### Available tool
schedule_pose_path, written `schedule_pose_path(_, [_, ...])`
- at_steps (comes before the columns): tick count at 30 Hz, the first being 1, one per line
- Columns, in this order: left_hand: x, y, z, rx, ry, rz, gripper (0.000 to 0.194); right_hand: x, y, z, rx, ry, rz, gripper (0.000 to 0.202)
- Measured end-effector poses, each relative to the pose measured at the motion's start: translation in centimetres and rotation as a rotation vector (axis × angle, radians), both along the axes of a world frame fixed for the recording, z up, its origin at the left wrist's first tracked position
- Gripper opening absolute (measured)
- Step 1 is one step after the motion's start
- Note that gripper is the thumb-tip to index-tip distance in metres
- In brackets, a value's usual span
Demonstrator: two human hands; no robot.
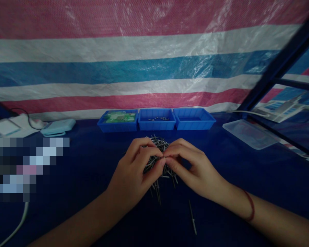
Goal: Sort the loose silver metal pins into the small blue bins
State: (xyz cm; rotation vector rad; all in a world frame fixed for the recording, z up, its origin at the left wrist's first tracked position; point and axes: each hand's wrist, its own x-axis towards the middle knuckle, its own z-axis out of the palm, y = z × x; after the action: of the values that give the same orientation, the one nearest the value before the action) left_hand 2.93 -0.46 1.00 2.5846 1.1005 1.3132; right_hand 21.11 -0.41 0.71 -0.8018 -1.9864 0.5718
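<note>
Striped sheeting behind a dark blue surface, with two hands at a heap of metal pins

Red, white and blue sheeting (pixel 154 70) hangs behind the dark blue surface (pixel 87 219). Three blue plastic bins stand side by side along the back. The left bin (pixel 118 128) holds green and clear plastic packets (pixel 119 116); their contents are too small to make out. The middle bin (pixel 157 126) has a few thin metal pins (pixel 162 118) lying loose on its floor, and the right bin (pixel 195 124) shows its ribbed inner walls. Over to the right lies a shallow, see-through plastic tray (pixel 251 134), and at far left a light blue case (pixel 58 127) rests near some white items.

In front of the middle bin is the heap of pins (pixel 157 140), tangled and pointing every way, partly hidden by the hands. They look dull silver to dark grey. One loose pin (pixel 192 218) lies apart, nearer the person; it has a thin dark shaft, a small collar and a thicker, paler end.

Both hands reach over the heap. The left hand (pixel 140 164) and the right hand (pixel 193 166) are each closed in a pinch, fingertips meeting above the pins. Anything between them is too small to tell. A dark red band (pixel 251 206) circles the right wrist.
</note>
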Motion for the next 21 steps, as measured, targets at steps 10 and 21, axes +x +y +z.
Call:
schedule_pose_path(10, [-0.2,0.9,0.2,-0.117,0.113,-0.088,0.009,-0.1,0.0,0.5,-0.038,-0.030,-0.018,0.015])
schedule_pose_path(21, [0.6,14.7,2.8,0.017,0.347,0.166,0.019,2.5,0.9,3.3,0.080,-0.013,-0.278,0.015])
